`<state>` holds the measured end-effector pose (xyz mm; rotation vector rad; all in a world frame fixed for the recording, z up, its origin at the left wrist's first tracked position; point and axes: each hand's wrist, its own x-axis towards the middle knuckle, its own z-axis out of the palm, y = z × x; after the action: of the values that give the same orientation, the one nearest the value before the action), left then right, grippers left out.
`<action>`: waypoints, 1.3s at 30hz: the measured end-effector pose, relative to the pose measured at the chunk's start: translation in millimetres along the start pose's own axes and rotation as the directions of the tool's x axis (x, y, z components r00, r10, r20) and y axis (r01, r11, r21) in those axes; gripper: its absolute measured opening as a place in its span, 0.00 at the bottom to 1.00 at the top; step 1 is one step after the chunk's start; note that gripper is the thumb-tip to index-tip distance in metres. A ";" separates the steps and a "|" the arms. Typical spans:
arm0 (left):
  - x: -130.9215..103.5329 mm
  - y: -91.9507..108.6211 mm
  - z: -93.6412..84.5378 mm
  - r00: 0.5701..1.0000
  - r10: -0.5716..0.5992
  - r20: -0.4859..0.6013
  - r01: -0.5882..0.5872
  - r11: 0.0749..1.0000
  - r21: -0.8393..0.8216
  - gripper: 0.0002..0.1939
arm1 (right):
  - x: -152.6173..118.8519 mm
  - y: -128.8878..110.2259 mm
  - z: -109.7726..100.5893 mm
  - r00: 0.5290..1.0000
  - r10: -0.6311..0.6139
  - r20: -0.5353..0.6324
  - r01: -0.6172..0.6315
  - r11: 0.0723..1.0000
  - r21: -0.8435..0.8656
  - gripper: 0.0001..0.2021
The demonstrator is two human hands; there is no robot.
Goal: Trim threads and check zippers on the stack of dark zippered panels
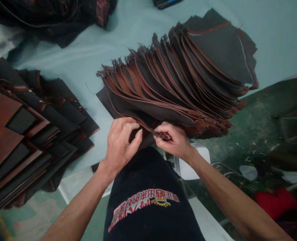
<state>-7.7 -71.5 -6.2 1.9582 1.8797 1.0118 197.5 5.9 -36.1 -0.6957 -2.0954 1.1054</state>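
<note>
A long fanned stack of dark grey fabric pieces [168,70] with red-brown undersides and frayed edges lies on the table in front of me. At its near end, my left hand [124,139] pinches the edge of one fabric piece, thumb and fingers drawn together. Just to the right, my right hand [172,139] is closed on the bunched, frayed corner of the same piece. That edge runs taut between the two hands. The part of the piece beneath my fingers is hidden.
More dark and red-brown fabric pieces [45,124] are piled at the left. Dark bundled cloth [50,20] lies at the back left of the pale table [271,30]. A white stool [193,164] stands below the table edge, with a red item [275,202] on the floor to the right.
</note>
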 end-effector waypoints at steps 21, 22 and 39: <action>45.9 -7.3 -39.5 0.708 0.046 0.704 0.508 0.660 -0.554 0.06 | 7.5 -12.0 -12.7 0.893 0.364 0.262 -0.433 0.853 0.292 0.18; 48.3 -7.3 -38.9 0.693 0.060 0.718 0.516 0.654 -0.553 0.07 | 10.7 -14.8 -14.8 0.883 0.380 0.277 -0.458 0.828 0.324 0.20; 59.5 -1.8 -10.8 0.679 0.132 0.722 0.280 0.863 -0.421 0.08 | 30.6 -30.5 -32.6 0.726 0.523 0.446 -0.683 0.621 0.384 0.10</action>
<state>-19.9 -17.8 18.8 1.5828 1.0782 0.4705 197.9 28.5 13.1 -1.0510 -1.6359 2.1953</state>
